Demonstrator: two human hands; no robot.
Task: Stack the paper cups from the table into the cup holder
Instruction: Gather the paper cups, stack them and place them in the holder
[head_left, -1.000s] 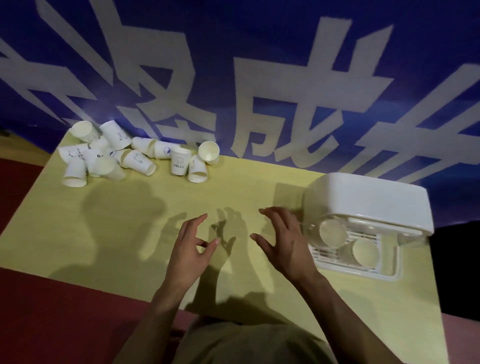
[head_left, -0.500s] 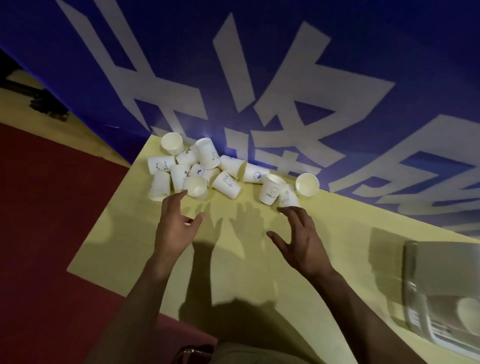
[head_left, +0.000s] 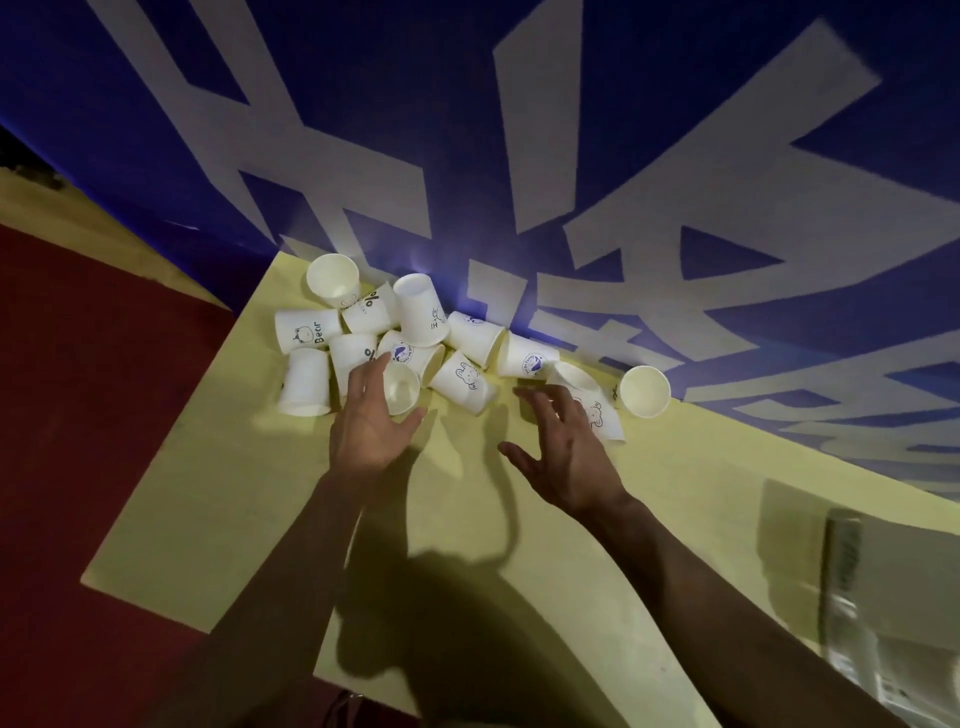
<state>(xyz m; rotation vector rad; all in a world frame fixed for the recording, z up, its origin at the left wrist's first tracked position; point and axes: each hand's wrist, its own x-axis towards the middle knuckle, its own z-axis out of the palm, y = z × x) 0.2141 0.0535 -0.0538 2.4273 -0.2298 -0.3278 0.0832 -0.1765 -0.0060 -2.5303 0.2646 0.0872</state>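
Here, both hands (head_left: 371, 421) (head_left: 563, 447) spread wide, holding nothing, over seemingly empty paper cups (head_left: 415, 343).

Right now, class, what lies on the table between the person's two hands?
In the head view, only bare yellow table and the hands' shadows lie between the left hand and the right hand; the paper cups lie just beyond that gap.
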